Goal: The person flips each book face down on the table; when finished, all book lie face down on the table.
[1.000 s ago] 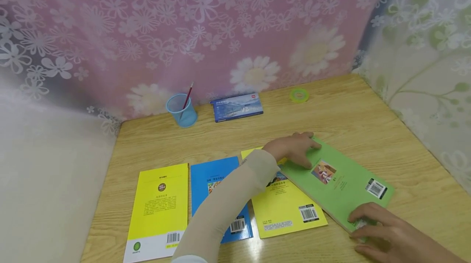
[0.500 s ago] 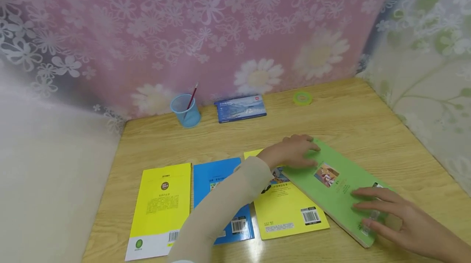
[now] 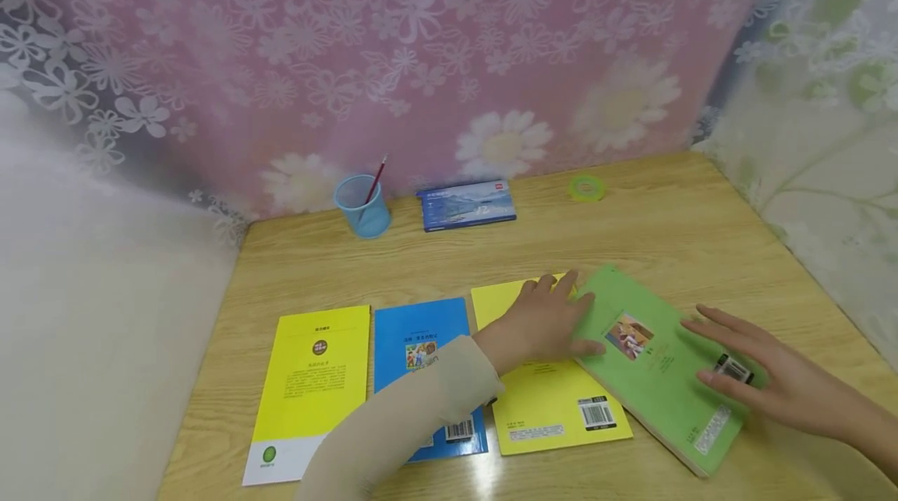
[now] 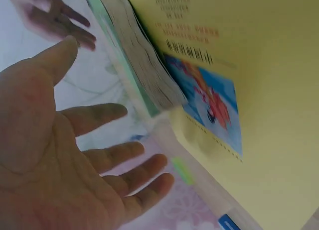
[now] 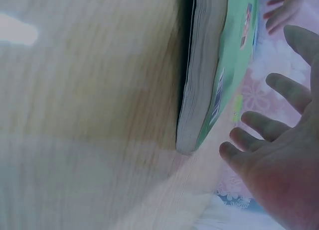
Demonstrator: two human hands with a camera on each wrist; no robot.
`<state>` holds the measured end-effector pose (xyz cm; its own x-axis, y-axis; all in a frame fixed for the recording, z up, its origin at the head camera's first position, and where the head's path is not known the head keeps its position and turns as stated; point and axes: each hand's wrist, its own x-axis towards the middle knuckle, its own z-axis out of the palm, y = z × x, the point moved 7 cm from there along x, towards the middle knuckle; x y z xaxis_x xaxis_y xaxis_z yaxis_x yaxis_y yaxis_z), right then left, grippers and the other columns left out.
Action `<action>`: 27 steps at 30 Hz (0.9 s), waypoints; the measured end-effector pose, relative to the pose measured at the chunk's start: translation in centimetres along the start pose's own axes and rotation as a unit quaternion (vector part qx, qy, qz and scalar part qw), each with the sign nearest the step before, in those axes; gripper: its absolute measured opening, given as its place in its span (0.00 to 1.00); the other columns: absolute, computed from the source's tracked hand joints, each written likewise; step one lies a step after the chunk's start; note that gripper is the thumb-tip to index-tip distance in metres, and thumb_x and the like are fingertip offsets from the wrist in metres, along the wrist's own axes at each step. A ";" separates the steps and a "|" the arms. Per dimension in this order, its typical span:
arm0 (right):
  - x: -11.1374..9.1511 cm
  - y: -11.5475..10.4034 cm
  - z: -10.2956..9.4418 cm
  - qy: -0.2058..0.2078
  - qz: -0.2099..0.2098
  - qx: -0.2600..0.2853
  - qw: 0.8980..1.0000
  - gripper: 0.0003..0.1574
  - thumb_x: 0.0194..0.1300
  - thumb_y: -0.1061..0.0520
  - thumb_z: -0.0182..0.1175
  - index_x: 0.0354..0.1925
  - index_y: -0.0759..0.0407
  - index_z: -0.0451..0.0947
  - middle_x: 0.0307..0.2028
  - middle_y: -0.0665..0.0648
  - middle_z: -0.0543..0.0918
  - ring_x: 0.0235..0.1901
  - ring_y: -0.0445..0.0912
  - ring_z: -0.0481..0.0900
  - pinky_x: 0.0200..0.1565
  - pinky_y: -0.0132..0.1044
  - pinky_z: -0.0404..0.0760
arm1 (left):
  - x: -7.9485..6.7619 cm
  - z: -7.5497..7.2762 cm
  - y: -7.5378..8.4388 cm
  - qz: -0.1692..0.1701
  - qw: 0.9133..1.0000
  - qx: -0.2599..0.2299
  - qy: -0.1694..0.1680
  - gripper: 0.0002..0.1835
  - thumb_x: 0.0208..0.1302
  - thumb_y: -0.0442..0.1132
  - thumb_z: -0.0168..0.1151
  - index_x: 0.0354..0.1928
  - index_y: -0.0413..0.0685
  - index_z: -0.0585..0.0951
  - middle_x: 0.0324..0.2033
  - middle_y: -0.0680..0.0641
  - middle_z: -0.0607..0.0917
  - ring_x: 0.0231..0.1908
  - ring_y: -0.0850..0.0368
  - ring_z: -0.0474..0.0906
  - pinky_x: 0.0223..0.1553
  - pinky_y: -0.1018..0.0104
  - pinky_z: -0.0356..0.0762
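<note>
A thick green book [image 3: 677,396] lies slanted, back cover up, at the right of the table, its left edge overlapping a yellow book [image 3: 554,407]. My left hand [image 3: 536,329] hovers over that yellow book at the green book's upper left edge, fingers spread; the left wrist view shows its palm [image 4: 55,155] holding nothing. Above the green book's right side is my right hand [image 3: 779,376], fingers extended; in the right wrist view a gap separates it from the book. To the left, a blue book [image 3: 421,314] is partly covered by my left sleeve [image 3: 421,407].
Another yellow book [image 3: 316,407] with a white lower band lies furthest left. Along the back wall stand a blue mesh pen cup [image 3: 368,216] with a pencil [image 3: 376,179], a flat blue box [image 3: 468,206] and a roll of yellow-green tape [image 3: 586,188].
My left hand has slid left off the green book's upper end. My right hand has let go of its lower corner and risen up and away. The book has turned slightly more upright.
</note>
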<state>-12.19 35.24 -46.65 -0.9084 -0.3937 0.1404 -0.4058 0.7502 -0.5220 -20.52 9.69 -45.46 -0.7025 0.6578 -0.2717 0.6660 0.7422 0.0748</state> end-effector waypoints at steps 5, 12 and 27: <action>0.6 0.9 0.6 -0.021 0.012 0.009 1.000 0.47 0.65 0.56 0.74 0.77 0.42 0.68 0.81 0.65 0.59 0.71 0.14 0.43 0.70 0.15 0.40 | -1.7 0.4 1.3 -0.023 1.000 0.021 -0.002 0.47 0.67 0.80 0.49 0.82 0.71 0.59 0.84 0.50 0.52 0.78 0.49 0.62 0.74 0.57 0.68; 0.4 1.6 1.9 -0.045 0.025 -0.009 0.999 0.46 0.65 0.50 0.74 0.77 0.40 0.68 0.80 0.67 0.61 0.80 0.35 0.46 0.62 0.08 0.35 | -2.8 1.2 2.2 -0.020 0.998 0.049 -0.016 0.43 0.69 0.76 0.53 0.82 0.74 0.60 0.83 0.49 0.56 0.75 0.52 0.66 0.70 0.60 0.73; -1.9 1.2 2.4 -0.061 0.020 -0.032 0.997 0.58 0.54 0.43 0.81 0.79 0.40 0.66 0.85 0.50 0.47 0.70 0.12 0.34 0.60 0.08 0.50 | -1.6 1.3 2.4 0.015 0.996 0.078 0.026 0.39 0.69 0.69 0.60 0.80 0.75 0.63 0.81 0.46 0.62 0.67 0.51 0.73 0.55 0.66 0.82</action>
<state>-10.67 35.64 -49.56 -0.9071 -0.4207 0.0156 -0.3779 0.7974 -0.4704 -17.46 10.29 -46.14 -0.6903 0.6887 -0.2216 0.7157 0.6950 -0.0694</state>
